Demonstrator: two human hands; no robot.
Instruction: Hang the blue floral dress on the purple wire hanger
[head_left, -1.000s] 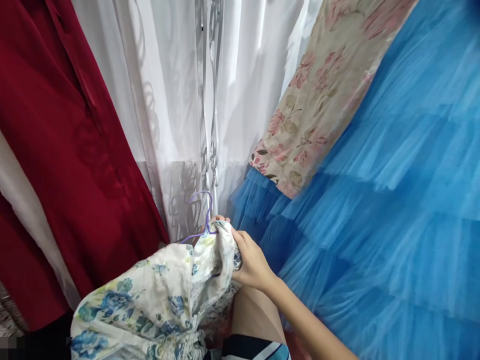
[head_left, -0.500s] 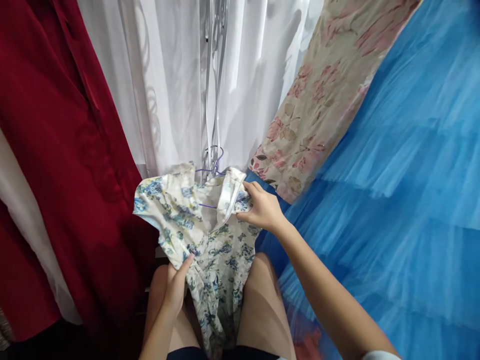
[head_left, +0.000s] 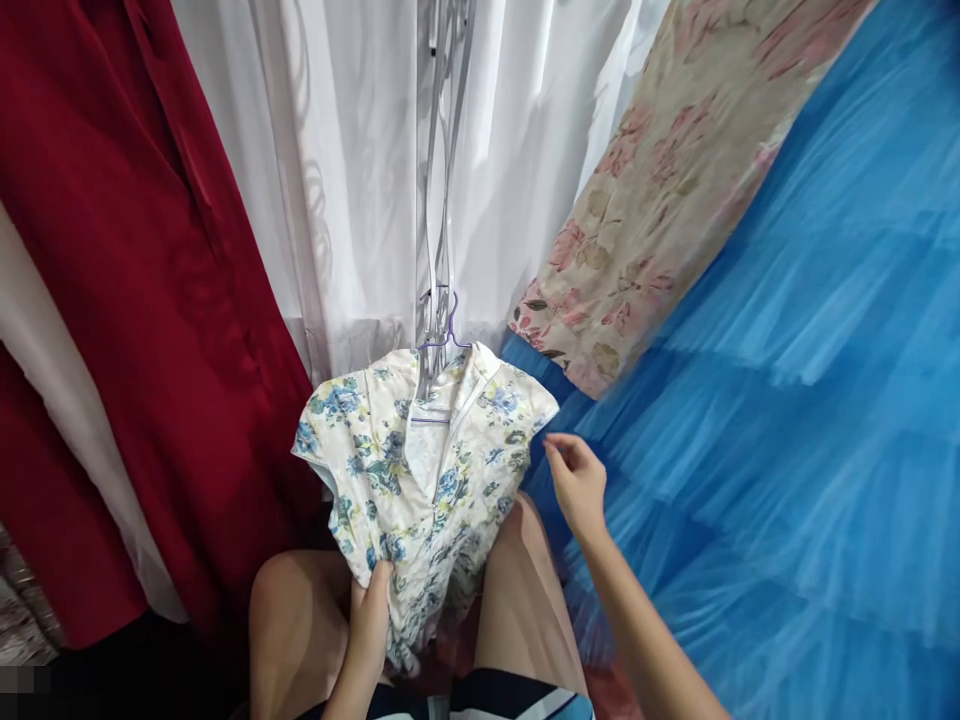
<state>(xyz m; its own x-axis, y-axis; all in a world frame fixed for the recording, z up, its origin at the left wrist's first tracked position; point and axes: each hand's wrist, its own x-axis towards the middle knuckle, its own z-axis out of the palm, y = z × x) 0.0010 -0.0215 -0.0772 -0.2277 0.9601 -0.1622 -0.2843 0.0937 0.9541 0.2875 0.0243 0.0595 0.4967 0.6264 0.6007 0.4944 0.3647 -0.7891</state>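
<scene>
A white dress [head_left: 397, 450] with blue and yellow-green flowers hangs on a thin purple hanger [head_left: 453, 325] in front of my knees. Its neck opening is a deep V, and the hanger's lower bar shows through it. My left hand [head_left: 371, 610] grips the dress at its left side, low down, thumb on top of the cloth. Beside the right cap sleeve is my right hand [head_left: 581, 485], its thumb and finger curled together in a pinch just off the sleeve edge. I see no cloth between those fingertips. The lower part of the dress bunches between my thighs.
Dark red garments [head_left: 180, 300] hang at the left. White curtain cloth [head_left: 360, 200] with dangling white straps [head_left: 442, 200] is behind the hanger. At the right hang a beige cloth with pink flowers [head_left: 607, 260] and a layered blue tulle skirt [head_left: 825, 420].
My right hand has let go of the collar and shoulder and moved down and right past the sleeve. The collar now lies flatter and the right sleeve is spread. My left hand still holds the dress, slightly lower.
</scene>
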